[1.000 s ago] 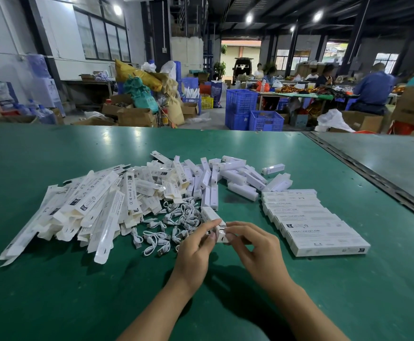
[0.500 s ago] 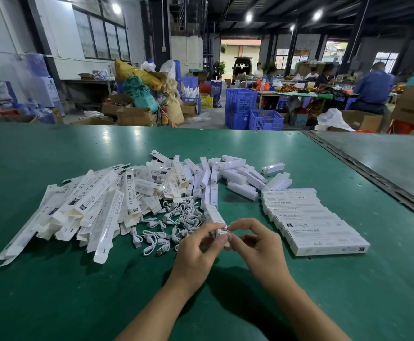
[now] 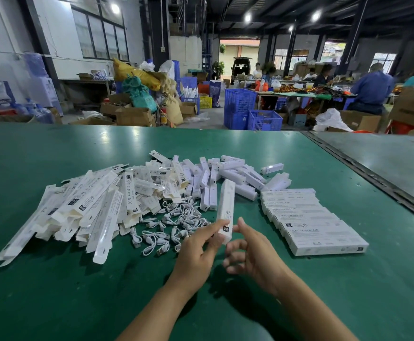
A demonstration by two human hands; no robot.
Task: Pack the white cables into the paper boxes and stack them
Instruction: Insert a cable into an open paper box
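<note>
Paper box [image 3: 226,205] between left fingers [image 3: 214,228]

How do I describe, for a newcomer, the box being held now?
On the green table, look between the loose heap at left and the tidy row of boxes at right. The paper box there is the only one held, its near end pinched by the left hand.

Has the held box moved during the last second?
Yes. The box, gripped by the left hand, has tipped up; its far end now reaches the far edge of the stacked row.
</note>
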